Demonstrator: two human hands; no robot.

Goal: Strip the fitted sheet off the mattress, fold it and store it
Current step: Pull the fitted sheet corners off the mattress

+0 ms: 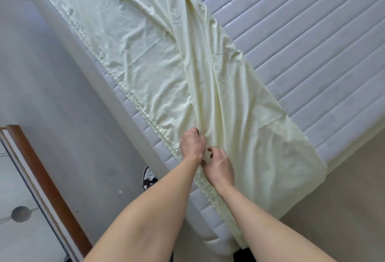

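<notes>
**Gathering the loose sheet along the mattress edge**

Looking down from my head, I see the one view I have. The fitted sheet (pixel 166 70) is already off most of the mattress (pixel 312 43): the quilted top lies bare from about twelve o'clock round to three o'clock, and the pale yellow cloth is folded over itself into a long band that runs from eleven o'clock down to five o'clock. Its gathered elastic hem lies along the near-left edge of the bed.

My left hand (pixel 191 144) sits just below the middle of the picture, fingers curled into a bunch of the cloth beside the hem. My right hand (pixel 218 167) is just beside it, toward five o'clock, resting on the sheet with fingers bent; a fold seems pinched under the fingertips, though I cannot tell how firm that hold is.

At seven o'clock lies grey floor (pixel 52 95), a wooden frame (pixel 41 178) and the toe of a shoe (pixel 148 178).

As I judge it, the stripping is nearly done and the first lengthwise fold is made. Left to do: lift the band clear, fold it smaller, and put it away. No storage place shows here.
</notes>
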